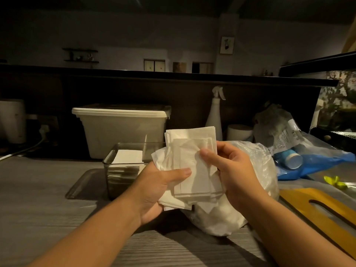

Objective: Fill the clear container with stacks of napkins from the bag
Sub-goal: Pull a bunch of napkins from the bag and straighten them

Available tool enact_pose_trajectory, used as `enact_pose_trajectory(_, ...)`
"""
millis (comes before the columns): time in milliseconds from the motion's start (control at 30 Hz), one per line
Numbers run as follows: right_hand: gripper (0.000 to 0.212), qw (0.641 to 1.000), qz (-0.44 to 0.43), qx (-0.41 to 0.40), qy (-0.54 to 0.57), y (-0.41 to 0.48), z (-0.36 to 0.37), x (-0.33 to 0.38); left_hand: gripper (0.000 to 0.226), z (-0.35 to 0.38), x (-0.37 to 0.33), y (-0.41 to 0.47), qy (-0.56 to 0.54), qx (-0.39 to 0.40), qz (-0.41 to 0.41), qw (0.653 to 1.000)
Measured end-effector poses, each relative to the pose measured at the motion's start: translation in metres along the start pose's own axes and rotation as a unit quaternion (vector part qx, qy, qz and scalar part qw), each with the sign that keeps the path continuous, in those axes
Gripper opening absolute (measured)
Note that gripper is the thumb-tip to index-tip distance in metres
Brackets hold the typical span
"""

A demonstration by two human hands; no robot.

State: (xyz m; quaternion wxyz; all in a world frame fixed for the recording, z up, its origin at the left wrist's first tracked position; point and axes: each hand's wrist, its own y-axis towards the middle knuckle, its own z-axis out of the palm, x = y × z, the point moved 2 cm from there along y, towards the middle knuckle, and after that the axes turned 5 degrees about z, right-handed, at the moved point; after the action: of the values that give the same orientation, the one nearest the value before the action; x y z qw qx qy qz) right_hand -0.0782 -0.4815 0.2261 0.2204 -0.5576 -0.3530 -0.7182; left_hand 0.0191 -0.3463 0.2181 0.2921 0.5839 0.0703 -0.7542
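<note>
An uneven stack of white napkins (192,160) is held upright in front of me, above the counter. My left hand (154,189) grips its lower left edge, thumb across the front. My right hand (231,170) holds its right side, thumb pressed on the top sheet. The clear container (110,170) stands just behind and left of my left hand, with a flat layer of napkins inside. The clear plastic bag (260,180) of napkins lies on the counter under and behind my right hand.
A lidded white tub (123,128) stands behind the container, a white spray bottle (214,114) to its right. A blue bag with a cup (316,160) lies at the right, a yellow wooden board (323,211) nearer me. A clear lid (84,184) rests left of the container.
</note>
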Motion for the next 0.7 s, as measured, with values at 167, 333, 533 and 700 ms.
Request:
enact_pose_trajectory(167, 0.027, 0.98, -0.099, -0.076, -0.156, -0.003, 0.003, 0.0, 0.038, -0.004, 0.001, 0.002, 0.006, -0.063, 0.007, 0.998)
enact_pose_trajectory(333, 0.021, 0.931, -0.207, -0.082, -0.288, -0.013, 0.01, 0.004, 0.04, -0.008, -0.004, 0.004, 0.038, -0.085, 0.033, 0.995)
enact_pose_trajectory(533, 0.038, 0.968, -0.1, -0.069, -0.221, -0.008, 0.012, -0.004, 0.034, -0.007, -0.001, 0.004, 0.073, -0.071, 0.03, 0.994)
enact_pose_trajectory(700, 0.033, 0.974, -0.089, -0.049, -0.204, -0.009, 0.013, -0.004, 0.037, -0.008, 0.001, 0.004, 0.079, -0.07, 0.03, 0.994)
